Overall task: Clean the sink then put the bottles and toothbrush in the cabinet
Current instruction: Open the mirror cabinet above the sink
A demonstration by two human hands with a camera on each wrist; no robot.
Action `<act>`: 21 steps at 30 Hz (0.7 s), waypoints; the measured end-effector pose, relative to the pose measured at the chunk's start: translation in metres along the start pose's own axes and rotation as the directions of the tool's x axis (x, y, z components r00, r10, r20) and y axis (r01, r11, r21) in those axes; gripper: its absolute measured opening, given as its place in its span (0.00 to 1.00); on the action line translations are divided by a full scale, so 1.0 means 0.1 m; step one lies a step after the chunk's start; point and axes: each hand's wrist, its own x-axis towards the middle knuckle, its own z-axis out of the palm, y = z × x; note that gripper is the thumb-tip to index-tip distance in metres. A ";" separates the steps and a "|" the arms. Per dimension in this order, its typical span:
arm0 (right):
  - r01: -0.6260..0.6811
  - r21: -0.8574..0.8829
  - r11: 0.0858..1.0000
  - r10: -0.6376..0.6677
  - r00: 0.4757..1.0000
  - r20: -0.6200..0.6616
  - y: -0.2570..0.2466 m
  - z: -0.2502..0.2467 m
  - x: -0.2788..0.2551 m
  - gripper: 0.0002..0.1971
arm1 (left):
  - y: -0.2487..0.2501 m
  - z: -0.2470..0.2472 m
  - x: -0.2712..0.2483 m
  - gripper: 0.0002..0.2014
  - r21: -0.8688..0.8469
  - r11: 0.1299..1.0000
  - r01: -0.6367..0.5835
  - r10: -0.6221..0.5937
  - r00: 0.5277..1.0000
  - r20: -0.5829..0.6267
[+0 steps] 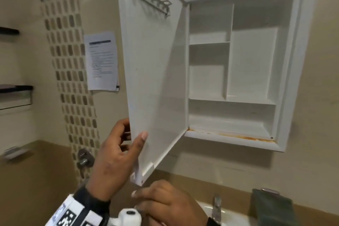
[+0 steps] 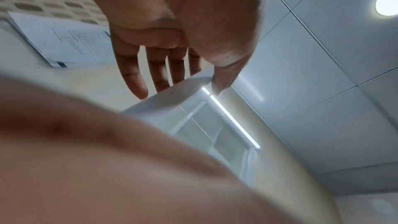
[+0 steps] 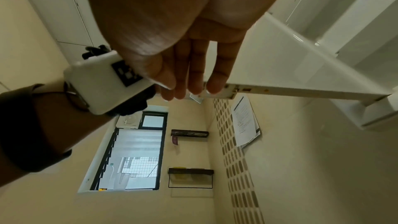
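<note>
right hand [image 1: 165, 202]: fingers straight, empty, under door corner | left hand [image 1: 117, 154]: pinches cabinet door [image 1: 156, 79] edge, keeping cabinet [image 1: 293, 71] shelves reachable

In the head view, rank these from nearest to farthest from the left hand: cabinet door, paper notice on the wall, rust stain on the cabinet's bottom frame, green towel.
1. cabinet door: the left hand holds its lower free edge.
2. paper notice: on the wall, above the hand and slightly left.
3. rust stain: on the cabinet's bottom frame, to the right.
4. green towel: far lower right, by the sink.
</note>
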 end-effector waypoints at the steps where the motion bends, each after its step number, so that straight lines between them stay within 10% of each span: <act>1: -0.034 0.050 0.998 0.031 0.998 0.054 0.12 -0.52 -0.16 0.11 | -0.05 -0.06 0.02 0.20 0.035 0.999 0.009 -0.008 1.000 -0.019; 3: -0.034 0.086 0.996 0.046 0.988 -0.149 -0.87 -2.17 -0.36 0.08 | -0.15 -0.16 0.08 0.21 0.126 0.991 0.033 -0.021 0.996 -0.091; 4: -0.155 0.121 0.980 0.183 0.946 -0.267 -0.66 -1.85 -0.27 0.10 | -0.19 -0.20 0.11 0.19 0.171 0.984 0.055 -0.032 0.991 -0.131; 6: -0.416 0.036 0.909 0.416 0.909 0.025 -0.25 -1.24 0.24 0.18 | -0.26 -0.26 0.20 0.14 0.227 0.968 0.109 -0.068 0.981 -0.181; 12: -0.521 0.032 0.853 0.505 0.839 0.200 0.44 -0.69 0.26 0.38 | -0.31 -0.25 0.26 0.10 0.271 0.942 0.198 -0.153 0.972 -0.179; 21: -0.541 0.142 0.829 0.509 0.835 0.207 0.50 -0.59 0.21 0.42 | -0.31 -0.21 0.18 0.18 0.368 0.901 0.229 -0.157 0.964 -0.217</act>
